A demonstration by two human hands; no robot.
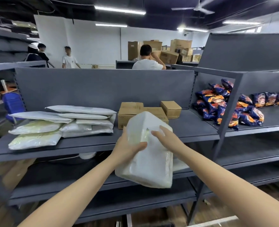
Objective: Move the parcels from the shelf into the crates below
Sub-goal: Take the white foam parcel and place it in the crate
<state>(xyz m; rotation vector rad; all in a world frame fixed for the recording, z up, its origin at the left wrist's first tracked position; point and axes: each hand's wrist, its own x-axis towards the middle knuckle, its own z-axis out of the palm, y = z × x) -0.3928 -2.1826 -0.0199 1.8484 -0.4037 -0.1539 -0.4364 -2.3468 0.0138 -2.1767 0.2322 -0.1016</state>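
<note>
A white parcel (145, 161) is held in both hands, lifted clear of the shelf (86, 145).
Its left edge is gripped by the left hand (129, 145), thumb across the face; the right hand (165, 138) is laid on top, fingers nearly straight. The parcel is carried just before the shelf lip. It is judged that lowering into a crate is called for next; no crate can be seen.
</note>
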